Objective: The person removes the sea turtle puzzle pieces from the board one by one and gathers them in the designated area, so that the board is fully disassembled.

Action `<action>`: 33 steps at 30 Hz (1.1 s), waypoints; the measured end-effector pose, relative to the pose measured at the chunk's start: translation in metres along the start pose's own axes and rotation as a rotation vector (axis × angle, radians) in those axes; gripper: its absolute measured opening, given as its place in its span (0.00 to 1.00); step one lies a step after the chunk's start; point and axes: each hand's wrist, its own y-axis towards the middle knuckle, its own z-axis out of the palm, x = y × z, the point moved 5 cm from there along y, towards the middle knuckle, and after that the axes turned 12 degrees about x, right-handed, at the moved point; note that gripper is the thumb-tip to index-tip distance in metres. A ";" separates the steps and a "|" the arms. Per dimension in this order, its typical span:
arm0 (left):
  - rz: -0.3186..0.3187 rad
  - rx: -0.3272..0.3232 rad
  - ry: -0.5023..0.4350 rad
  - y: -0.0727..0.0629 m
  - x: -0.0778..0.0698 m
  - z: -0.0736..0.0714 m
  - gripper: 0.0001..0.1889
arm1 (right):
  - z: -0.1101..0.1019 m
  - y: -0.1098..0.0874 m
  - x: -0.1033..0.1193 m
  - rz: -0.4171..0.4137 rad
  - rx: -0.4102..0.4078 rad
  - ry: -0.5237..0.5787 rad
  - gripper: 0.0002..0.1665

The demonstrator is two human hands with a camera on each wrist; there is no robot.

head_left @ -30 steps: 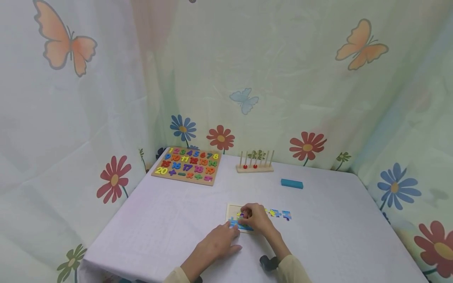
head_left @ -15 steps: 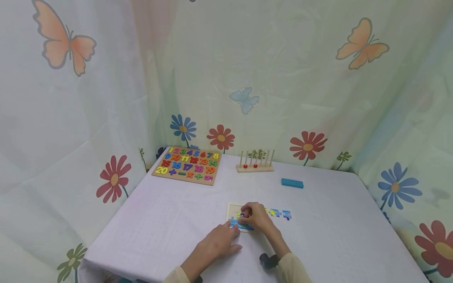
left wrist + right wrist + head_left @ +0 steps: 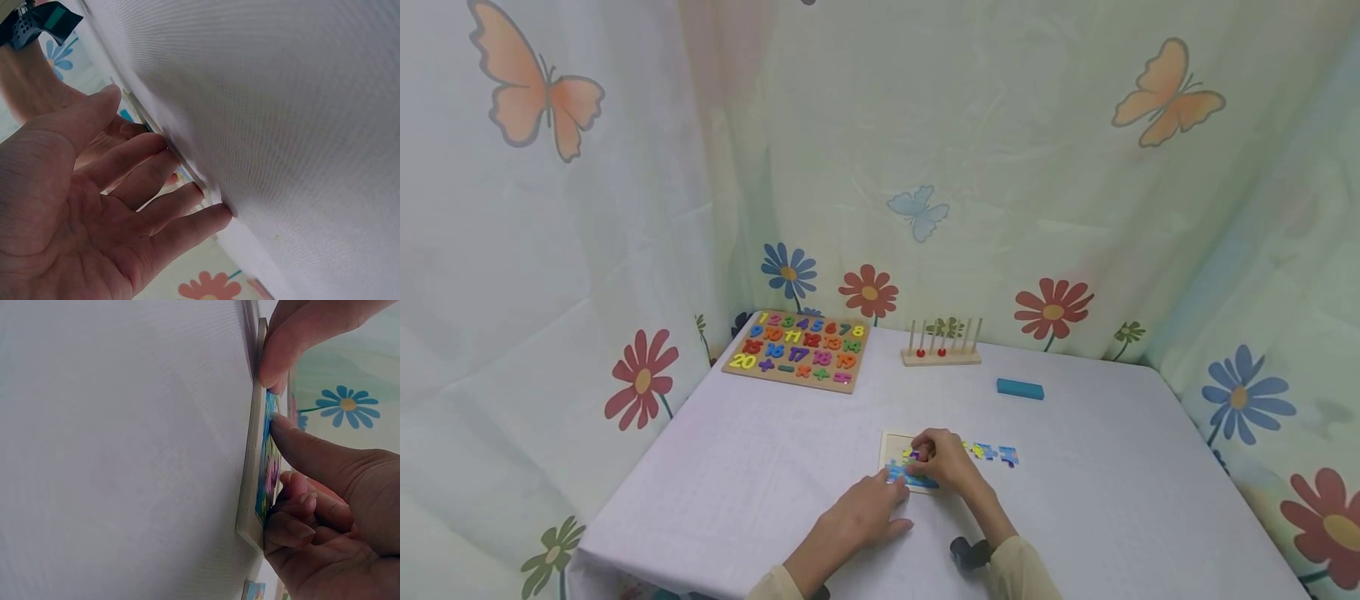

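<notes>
A small jigsaw puzzle in a pale wooden tray point(image 3: 892, 440) lies near the front of the white table, its lower part filled with blue, green and purple pieces. My left hand point(image 3: 862, 510) rests at the tray's near left edge; its fingers point(image 3: 187, 203) are nearly straight and touch the rim. Over the puzzle, my right hand point(image 3: 949, 463) pinches a jigsaw piece point(image 3: 272, 472) with thumb and curled fingers. The thumb point(image 3: 306, 447) presses on the blue part of the picture. The fingers hide much of that piece's outline.
Several loose jigsaw pieces point(image 3: 988, 452) lie in a row right of the tray. Farther back are a number board point(image 3: 790, 352), a wooden peg stand point(image 3: 942, 358) with red beads, and a blue block point(image 3: 1020, 389). Flowered curtains point(image 3: 1000, 167) surround the table.
</notes>
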 end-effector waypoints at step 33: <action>-0.048 0.065 -0.036 -0.027 -0.023 -0.038 0.24 | 0.002 0.001 -0.003 -0.045 -0.048 0.038 0.05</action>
